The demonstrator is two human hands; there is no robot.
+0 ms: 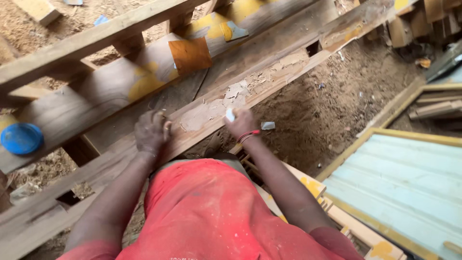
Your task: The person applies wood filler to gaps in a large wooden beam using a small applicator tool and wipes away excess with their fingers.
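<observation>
Pinched in the right hand (pixel 242 123), a small white scrap (pixel 230 114) looks light and stiff; beneath it the patched wooden beam (pixel 269 77) seems heavy, rigid, while the left hand (pixel 151 131) presses flat alongside.

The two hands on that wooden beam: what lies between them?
Between the left hand and right hand, the head view shows a pale patch of filler on the beam.

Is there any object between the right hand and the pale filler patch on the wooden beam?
Nothing visible stands between them. The right hand, holding a small whitish piece in its fingers, rests directly on the wooden beam at the edge of the pale filler patch. The left hand lies on the other side of the patch.
</observation>
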